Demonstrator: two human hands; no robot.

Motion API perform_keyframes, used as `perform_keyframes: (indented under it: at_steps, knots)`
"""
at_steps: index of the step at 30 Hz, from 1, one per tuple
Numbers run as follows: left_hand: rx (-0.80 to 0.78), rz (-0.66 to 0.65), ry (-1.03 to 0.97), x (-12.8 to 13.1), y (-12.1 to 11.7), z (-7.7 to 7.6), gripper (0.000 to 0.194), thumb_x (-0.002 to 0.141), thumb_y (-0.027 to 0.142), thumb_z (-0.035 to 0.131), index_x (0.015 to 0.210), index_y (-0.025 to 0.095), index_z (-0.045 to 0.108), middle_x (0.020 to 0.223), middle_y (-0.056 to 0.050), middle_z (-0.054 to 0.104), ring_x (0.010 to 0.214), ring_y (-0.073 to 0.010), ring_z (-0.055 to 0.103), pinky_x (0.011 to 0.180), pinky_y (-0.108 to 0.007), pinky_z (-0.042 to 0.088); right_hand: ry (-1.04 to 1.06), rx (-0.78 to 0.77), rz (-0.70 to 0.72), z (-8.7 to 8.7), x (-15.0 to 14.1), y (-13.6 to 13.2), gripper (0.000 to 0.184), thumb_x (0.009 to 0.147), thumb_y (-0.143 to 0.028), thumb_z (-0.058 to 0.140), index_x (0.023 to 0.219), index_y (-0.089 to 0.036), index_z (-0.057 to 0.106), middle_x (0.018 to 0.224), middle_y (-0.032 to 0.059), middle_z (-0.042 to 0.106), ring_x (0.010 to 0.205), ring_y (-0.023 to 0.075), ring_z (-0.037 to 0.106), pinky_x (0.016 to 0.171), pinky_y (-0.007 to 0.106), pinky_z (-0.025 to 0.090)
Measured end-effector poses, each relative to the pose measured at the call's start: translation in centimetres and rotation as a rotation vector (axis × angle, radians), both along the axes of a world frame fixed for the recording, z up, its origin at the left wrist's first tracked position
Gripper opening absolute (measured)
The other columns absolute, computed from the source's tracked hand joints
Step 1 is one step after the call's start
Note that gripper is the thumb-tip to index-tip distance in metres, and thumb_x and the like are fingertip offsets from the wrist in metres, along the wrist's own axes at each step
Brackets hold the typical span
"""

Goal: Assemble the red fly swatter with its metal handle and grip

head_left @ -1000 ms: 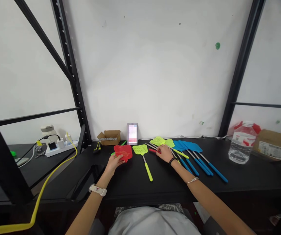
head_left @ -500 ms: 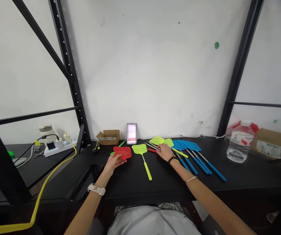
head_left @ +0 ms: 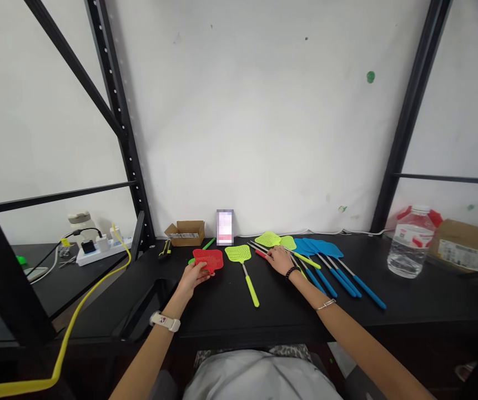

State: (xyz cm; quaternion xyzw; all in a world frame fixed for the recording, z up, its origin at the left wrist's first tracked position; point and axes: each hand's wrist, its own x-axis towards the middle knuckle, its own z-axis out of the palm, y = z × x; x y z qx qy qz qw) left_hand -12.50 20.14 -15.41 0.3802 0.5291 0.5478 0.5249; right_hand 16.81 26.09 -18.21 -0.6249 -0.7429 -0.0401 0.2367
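My left hand [head_left: 197, 276] pinches the lower edge of a red fly swatter head [head_left: 208, 259], held low over the table. Behind it lies a green swatter [head_left: 209, 243], partly covered. My right hand [head_left: 279, 259] is closed over a red handle [head_left: 262, 254] among several thin metal rods [head_left: 258, 246]; its fingertips partly hide what they grip. A yellow-green fly swatter [head_left: 239, 254] lies between my hands, its handle toward me. More yellow-green swatters [head_left: 267, 239] lie behind my right hand, and several blue fly swatters [head_left: 326, 248] fan out to its right.
At the back are a small cardboard box [head_left: 186, 233] and an upright phone [head_left: 225, 228]. A yellow-black tool [head_left: 165, 250] and a dark tray-like object [head_left: 149, 308] lie left. A water bottle [head_left: 409, 244] and a carton [head_left: 467, 250] stand right. A yellow cable [head_left: 82, 305] crosses the left side.
The red handle at my right fingertips has turned slightly and its far end has shifted away from me. My left hand and the red swatter head stay in place.
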Motion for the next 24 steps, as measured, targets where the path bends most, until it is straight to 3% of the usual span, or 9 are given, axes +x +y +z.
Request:
perform_keyframes:
  at_steps: [9, 24]
  knots:
    - [0.014, 0.063, -0.010, 0.15, -0.25, 0.22, 0.014, 0.079, 0.011, 0.049, 0.092, 0.009, 0.053, 0.063, -0.010, 0.066, 0.054, -0.0176, 0.065, 0.049, -0.019, 0.050, 0.027, -0.032, 0.025, 0.40, -0.01, -0.21, 0.018, 0.084, -0.030, 0.054, 0.090, -0.014, 0.060, 0.094, 0.0083, 0.060, 0.098, 0.0239, 0.050, 0.078, 0.030, 0.033]
    - [0.009, 0.043, -0.033, 0.10, -0.03, -0.01, 0.018, 0.078, 0.011, 0.051, 0.096, 0.009, 0.052, 0.063, -0.011, 0.066, 0.054, -0.0182, 0.065, 0.050, -0.020, 0.050, 0.027, -0.105, 0.051, 0.19, -0.04, -0.03, 0.026, 0.085, -0.029, 0.053, 0.103, -0.013, 0.059, 0.104, 0.0107, 0.059, 0.103, 0.0248, 0.048, 0.078, 0.029, 0.034]
